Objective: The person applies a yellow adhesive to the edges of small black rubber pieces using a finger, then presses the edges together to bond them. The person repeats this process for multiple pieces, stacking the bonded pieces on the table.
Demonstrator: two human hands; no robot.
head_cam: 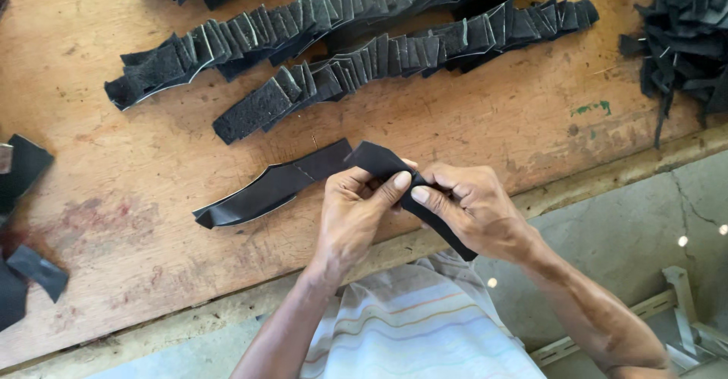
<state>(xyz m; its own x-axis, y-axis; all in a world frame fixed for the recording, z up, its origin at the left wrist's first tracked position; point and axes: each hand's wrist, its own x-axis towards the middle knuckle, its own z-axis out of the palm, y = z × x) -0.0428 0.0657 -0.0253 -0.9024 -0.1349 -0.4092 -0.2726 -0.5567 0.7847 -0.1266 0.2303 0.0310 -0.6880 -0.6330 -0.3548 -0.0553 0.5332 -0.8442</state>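
Folding a black strip at the desk's edge

My left hand [353, 216] and right hand [470, 208] both pinch shut on the long black curved leather strip [280, 186], creased between my fingers [400, 182]. Beyond my fingertips, three overlapping rows of finished black pieces [394, 49] lie on the worn wooden desk [114, 220]; this one looks half-folded.

We see soft, even daylight on the wooden table [485, 114], with only faint shadows under the black pieces. Focus is fair (slightly smeared overall), and small bright specks dot the grey floor [682, 240].
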